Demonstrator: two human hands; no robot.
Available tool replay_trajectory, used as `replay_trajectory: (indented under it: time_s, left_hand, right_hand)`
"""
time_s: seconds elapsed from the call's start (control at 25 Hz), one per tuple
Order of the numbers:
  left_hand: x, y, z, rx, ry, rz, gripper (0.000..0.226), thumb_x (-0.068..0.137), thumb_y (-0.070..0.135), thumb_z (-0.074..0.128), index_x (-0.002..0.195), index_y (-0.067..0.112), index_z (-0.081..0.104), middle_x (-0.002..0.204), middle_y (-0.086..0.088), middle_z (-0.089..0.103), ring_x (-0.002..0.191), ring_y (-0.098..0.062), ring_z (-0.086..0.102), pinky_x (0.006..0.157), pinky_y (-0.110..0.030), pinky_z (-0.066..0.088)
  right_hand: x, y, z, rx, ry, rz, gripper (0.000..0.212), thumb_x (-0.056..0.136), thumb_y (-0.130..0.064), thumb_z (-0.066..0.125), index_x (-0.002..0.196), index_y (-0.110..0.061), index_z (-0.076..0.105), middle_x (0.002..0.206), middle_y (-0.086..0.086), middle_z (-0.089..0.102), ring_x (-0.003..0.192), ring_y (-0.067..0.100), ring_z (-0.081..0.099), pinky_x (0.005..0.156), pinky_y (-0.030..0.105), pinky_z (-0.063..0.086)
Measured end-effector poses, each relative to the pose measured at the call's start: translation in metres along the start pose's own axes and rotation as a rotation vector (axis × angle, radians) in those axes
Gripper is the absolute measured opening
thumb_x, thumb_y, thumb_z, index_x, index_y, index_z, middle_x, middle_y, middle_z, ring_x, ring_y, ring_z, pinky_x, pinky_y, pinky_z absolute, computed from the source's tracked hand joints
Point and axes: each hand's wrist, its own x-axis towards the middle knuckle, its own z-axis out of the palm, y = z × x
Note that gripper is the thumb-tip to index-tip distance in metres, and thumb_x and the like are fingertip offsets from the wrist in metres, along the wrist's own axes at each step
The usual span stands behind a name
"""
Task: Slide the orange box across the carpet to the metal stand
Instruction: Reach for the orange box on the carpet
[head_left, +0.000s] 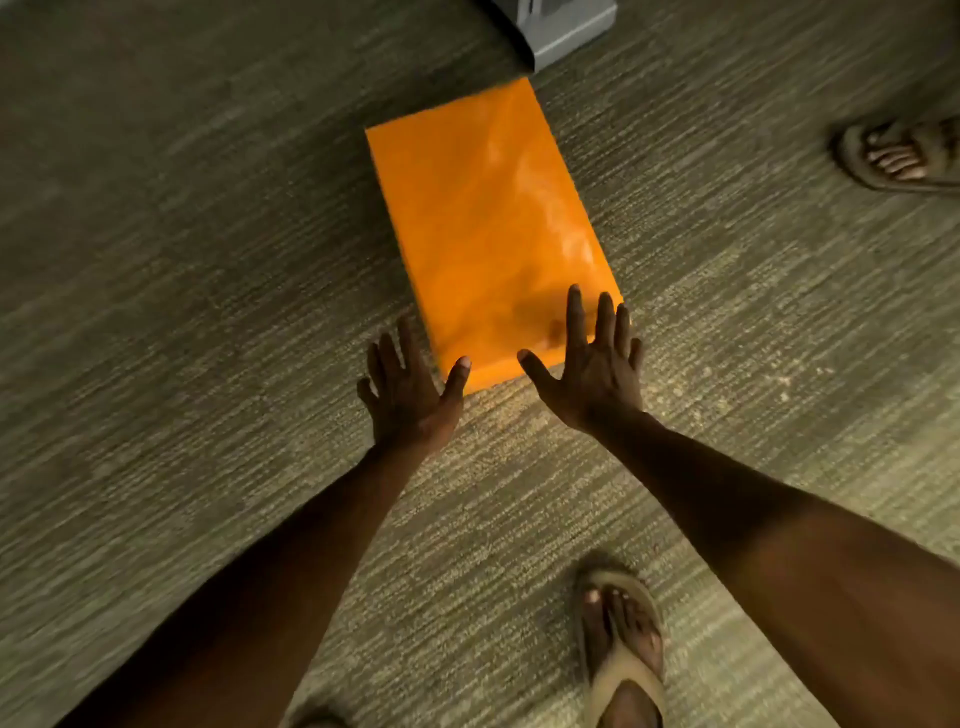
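A long orange box (483, 223) lies flat on the grey-green carpet (182, 260), its far corner close to the grey metal stand (558, 28) at the top edge. My left hand (408, 387) is spread open at the box's near left corner, the thumb against its near end. My right hand (589, 364) is also spread, its fingers resting over the near right corner of the box top. Neither hand grips anything.
My sandalled foot (623, 639) stands on the carpet below the right forearm. Another sandalled foot (901, 156) is at the right edge. Carpet stretches wide on the left of the box.
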Motion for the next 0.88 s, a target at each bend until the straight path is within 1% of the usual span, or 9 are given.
replay_trajectory:
  time_s: [0.08, 0.2, 0.28, 0.36, 0.48, 0.56, 0.72, 0.84, 0.88]
  left_hand:
    - [0.012, -0.001, 0.005, -0.098, 0.0, -0.044, 0.089, 0.102, 0.057, 0.044, 0.164, 0.019, -0.007, 0.172, -0.016, 0.004, 0.159, -0.035, 0.004, 0.124, -0.06, 0.012]
    - [0.039, 0.003, 0.013, -0.294, -0.037, -0.104, 0.08, 0.106, 0.045, 0.045, 0.165, 0.016, 0.0, 0.169, -0.017, 0.022, 0.153, -0.038, 0.027, 0.121, -0.054, 0.029]
    - [0.049, 0.003, 0.014, -0.406, -0.091, -0.116, 0.069, 0.107, 0.042, 0.045, 0.164, 0.016, 0.017, 0.16, -0.018, 0.04, 0.142, -0.039, 0.044, 0.113, -0.051, 0.041]
    - [0.055, -0.004, 0.014, -0.494, -0.131, -0.103, 0.056, 0.107, 0.039, 0.046, 0.157, 0.016, 0.034, 0.15, -0.018, 0.051, 0.132, -0.04, 0.053, 0.106, -0.051, 0.048]
    - [0.055, -0.014, 0.012, -0.551, -0.133, -0.137, 0.051, 0.108, 0.037, 0.045, 0.155, 0.017, 0.038, 0.147, -0.018, 0.053, 0.126, -0.043, 0.056, 0.103, -0.053, 0.05]
    - [0.055, -0.024, 0.008, -0.535, -0.101, -0.146, 0.05, 0.109, 0.034, 0.043, 0.155, 0.016, 0.039, 0.148, -0.018, 0.052, 0.127, -0.043, 0.055, 0.102, -0.05, 0.049]
    - [0.054, -0.061, -0.006, -0.549, -0.024, -0.168, 0.049, 0.109, 0.031, 0.042, 0.156, 0.017, 0.039, 0.154, -0.014, 0.05, 0.134, -0.037, 0.051, 0.103, -0.041, 0.046]
    - [0.042, -0.114, -0.02, -0.584, 0.043, -0.208, 0.049, 0.11, 0.031, 0.042, 0.157, 0.02, 0.039, 0.153, -0.012, 0.051, 0.132, -0.035, 0.053, 0.09, -0.03, 0.04]
    - [0.037, -0.134, -0.025, -0.59, 0.057, -0.227, 0.05, 0.11, 0.032, 0.042, 0.158, 0.02, 0.038, 0.155, -0.011, 0.05, 0.134, -0.034, 0.052, 0.09, -0.03, 0.038]
  right_hand:
    - [0.015, -0.002, 0.004, 0.013, 0.038, 0.037, 0.104, 0.089, -0.081, 0.04, 0.163, -0.029, -0.012, 0.172, 0.02, -0.007, 0.158, 0.041, -0.006, 0.123, 0.064, 0.008]
    - [0.044, 0.0, 0.004, 0.134, 0.093, 0.198, 0.107, 0.089, -0.075, 0.049, 0.164, -0.024, -0.006, 0.17, 0.027, 0.001, 0.157, 0.045, 0.002, 0.122, 0.062, 0.01]
    - [0.06, 0.001, 0.005, 0.204, 0.113, 0.313, 0.11, 0.087, -0.074, 0.056, 0.165, -0.02, 0.0, 0.166, 0.028, 0.017, 0.153, 0.046, 0.016, 0.122, 0.059, 0.02]
    - [0.07, 0.002, 0.009, 0.241, 0.113, 0.362, 0.114, 0.083, -0.073, 0.063, 0.163, -0.014, 0.008, 0.158, 0.028, 0.032, 0.145, 0.046, 0.033, 0.118, 0.055, 0.031]
    - [0.072, 0.003, 0.012, 0.274, 0.136, 0.435, 0.12, 0.065, -0.08, 0.074, 0.154, -0.011, 0.033, 0.146, 0.022, 0.048, 0.132, 0.043, 0.049, 0.109, 0.052, 0.045]
    - [0.066, -0.007, 0.017, 0.377, 0.144, 0.453, 0.111, 0.057, -0.079, 0.08, 0.141, -0.013, 0.05, 0.138, 0.017, 0.053, 0.124, 0.039, 0.054, 0.1, 0.051, 0.052]
    - [0.046, -0.038, 0.04, 0.504, 0.17, 0.372, 0.096, 0.067, -0.062, 0.086, 0.138, -0.009, 0.05, 0.135, 0.017, 0.056, 0.121, 0.038, 0.057, 0.096, 0.052, 0.053]
    - [0.026, -0.076, 0.067, 0.53, 0.171, 0.268, 0.084, 0.074, -0.055, 0.085, 0.133, -0.008, 0.05, 0.13, 0.015, 0.063, 0.116, 0.037, 0.061, 0.092, 0.049, 0.053]
    - [0.02, -0.091, 0.076, 0.524, 0.164, 0.239, 0.082, 0.076, -0.054, 0.084, 0.134, -0.008, 0.049, 0.13, 0.015, 0.064, 0.115, 0.037, 0.062, 0.09, 0.046, 0.053]
